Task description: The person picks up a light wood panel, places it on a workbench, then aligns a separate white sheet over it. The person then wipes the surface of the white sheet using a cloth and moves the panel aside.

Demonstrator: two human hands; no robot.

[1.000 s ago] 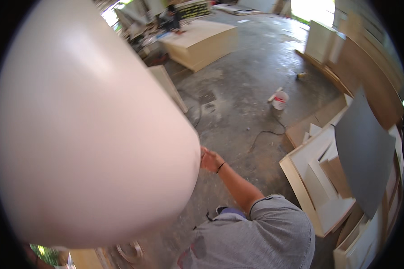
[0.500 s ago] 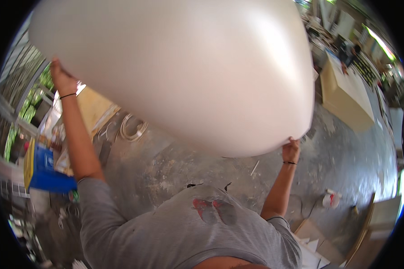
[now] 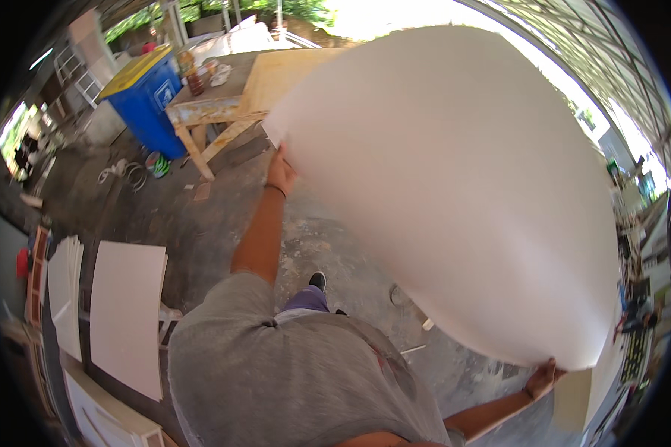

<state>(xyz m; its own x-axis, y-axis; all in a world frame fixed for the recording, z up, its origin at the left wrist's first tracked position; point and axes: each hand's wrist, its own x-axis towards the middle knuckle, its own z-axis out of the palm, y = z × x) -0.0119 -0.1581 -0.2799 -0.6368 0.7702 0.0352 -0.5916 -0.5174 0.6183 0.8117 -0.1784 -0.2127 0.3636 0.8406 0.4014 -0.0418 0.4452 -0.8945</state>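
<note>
White, bowed sheet (image 3: 462, 186), held up to the right of the worktop (image 3: 235, 88) — pinched near 2 corners, by the left grip (image 3: 282, 174) nearer the worktop and the right grip (image 3: 543, 379) well apart from it — presumably spaced wide to limit sagging.

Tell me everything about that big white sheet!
The sheet looks off-white, smooth and plain, with a soft shine. It seems thin and bendy; I can't tell what it's made of. It's held up in front of the person, bowed. The left hand grips its near edge by one corner, the right hand by another.
</note>
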